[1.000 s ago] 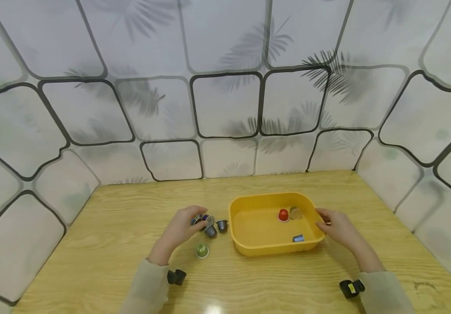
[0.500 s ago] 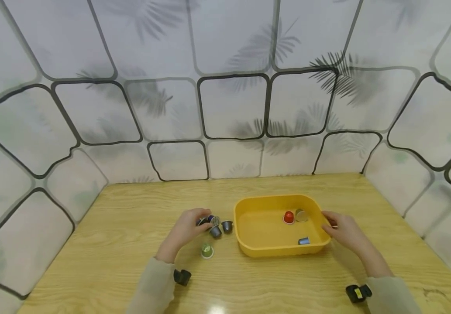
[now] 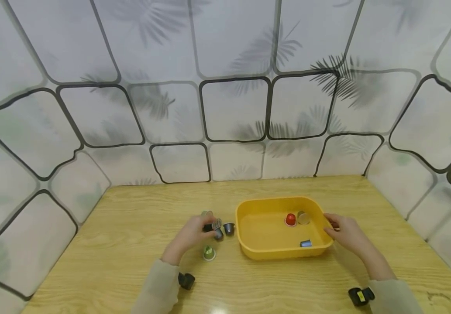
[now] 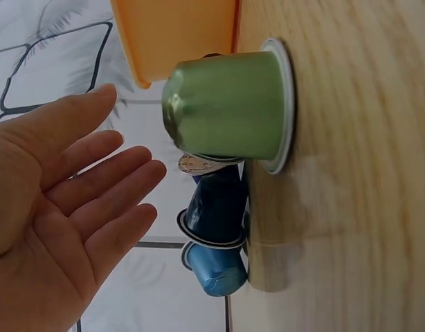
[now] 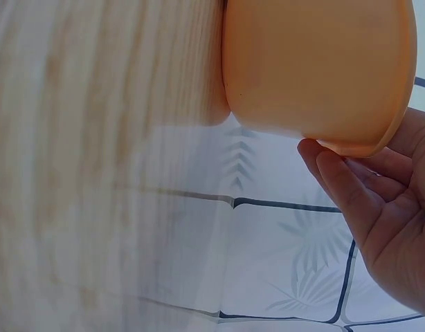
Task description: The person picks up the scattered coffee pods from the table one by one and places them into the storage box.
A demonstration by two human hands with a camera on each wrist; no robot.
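Your left hand [image 3: 192,235] lies open, fingers straight, beside the capsules [image 3: 218,230]. Your right hand [image 3: 345,233] grips the tray [image 3: 249,244] rim.

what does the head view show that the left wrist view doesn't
Only the head view shows the tray's inside, with a red pod and a blue pod, and the right hand at the tray's rim. Only the left wrist view shows the left hand's open palm, fingers straight. Both show the green pod, the yellow tray and the table.
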